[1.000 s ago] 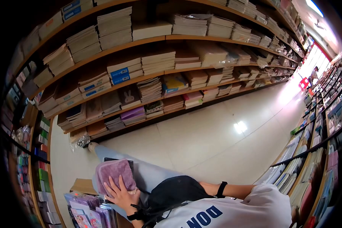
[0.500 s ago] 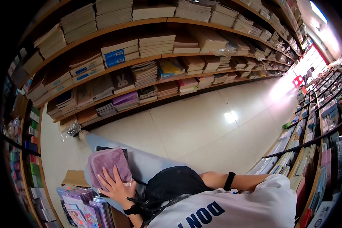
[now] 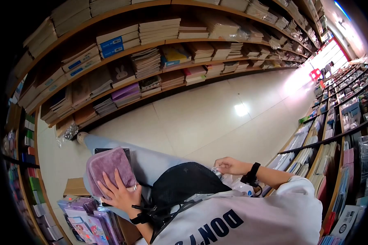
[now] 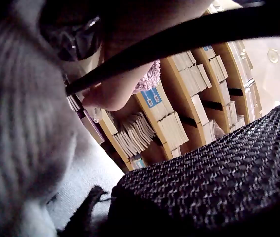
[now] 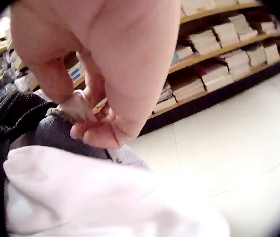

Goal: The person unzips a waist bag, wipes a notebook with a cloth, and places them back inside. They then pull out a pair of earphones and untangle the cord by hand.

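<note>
A folded mauve cloth lies over a dark flat item on the person's lap. My left hand rests on this cloth, fingers spread; in the left wrist view its thumb shows beside a bit of cloth. A black mesh bag sits against the white shirt. Just right of the bag, my right hand has its fingers curled round something small and whitish. The right wrist view shows that hand pinching the pale, thin thing by the bag's edge; what it is, I cannot tell.
Long shelves of stacked books and notebooks curve along the far side. A cardboard box with packaged purple items stands at lower left. More racks line the right. Pale floor tiles run between them towards a distant person.
My right hand has come out from behind the black bag and now shows beside it with a small whitish thing. My left hand stays on the cloth. The head view has shifted.
</note>
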Motion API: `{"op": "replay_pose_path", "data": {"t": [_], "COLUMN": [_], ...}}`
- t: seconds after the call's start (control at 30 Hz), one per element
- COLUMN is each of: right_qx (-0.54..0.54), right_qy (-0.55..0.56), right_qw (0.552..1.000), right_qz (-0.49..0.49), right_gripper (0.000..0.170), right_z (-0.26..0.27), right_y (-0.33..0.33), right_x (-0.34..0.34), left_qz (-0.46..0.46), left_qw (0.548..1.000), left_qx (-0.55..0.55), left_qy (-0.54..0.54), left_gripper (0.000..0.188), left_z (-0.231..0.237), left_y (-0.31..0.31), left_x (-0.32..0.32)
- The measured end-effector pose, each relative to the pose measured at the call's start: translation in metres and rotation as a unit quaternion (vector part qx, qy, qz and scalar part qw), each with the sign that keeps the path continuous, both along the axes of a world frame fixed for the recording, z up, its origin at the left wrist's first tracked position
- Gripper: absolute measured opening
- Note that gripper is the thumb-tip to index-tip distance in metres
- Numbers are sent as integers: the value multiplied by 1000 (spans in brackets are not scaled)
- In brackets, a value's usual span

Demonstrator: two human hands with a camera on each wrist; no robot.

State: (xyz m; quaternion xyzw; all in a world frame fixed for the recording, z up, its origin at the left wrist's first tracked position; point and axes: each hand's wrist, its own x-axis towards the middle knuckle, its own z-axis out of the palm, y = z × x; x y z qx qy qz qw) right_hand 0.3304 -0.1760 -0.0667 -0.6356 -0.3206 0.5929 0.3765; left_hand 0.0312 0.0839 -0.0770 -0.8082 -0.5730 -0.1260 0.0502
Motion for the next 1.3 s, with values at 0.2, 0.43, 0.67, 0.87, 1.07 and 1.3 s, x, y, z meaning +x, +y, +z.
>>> {"op": "replay_pose_path", "data": {"t": [0.2,0.43,0.67,0.87,1.07,1.3], "right_qx": [24,41,41,62,30,-32], "right_qy": [-90,-407,-466,-279,-120,-32], "right_qw": [996,877,865,953,988,996], "right_qz": [-9,253,179,102,93,80], "right_gripper": [13,17,13,13,22,29], "right_z": [-18,27,24,59,55,62], "right_y": [-8,25,19,10,-5,-23], "right_x": [-5,-7,-11,12,27,38], "left_qz": [-1,-10,-3,-9,-13,-23], "left_qw": [1000,1000,1000,1000,999,998], "left_qx": [3,24,17,24,28,36], "left_qy": [11,10,14,9,26,39], "left_gripper": [94,93,91,90,89,89], "left_z": [0,0,0,-1,-4,-5], "left_y": [0,0,0,-1,0,1], "left_x": [0,1,0,0,-1,-2]}}
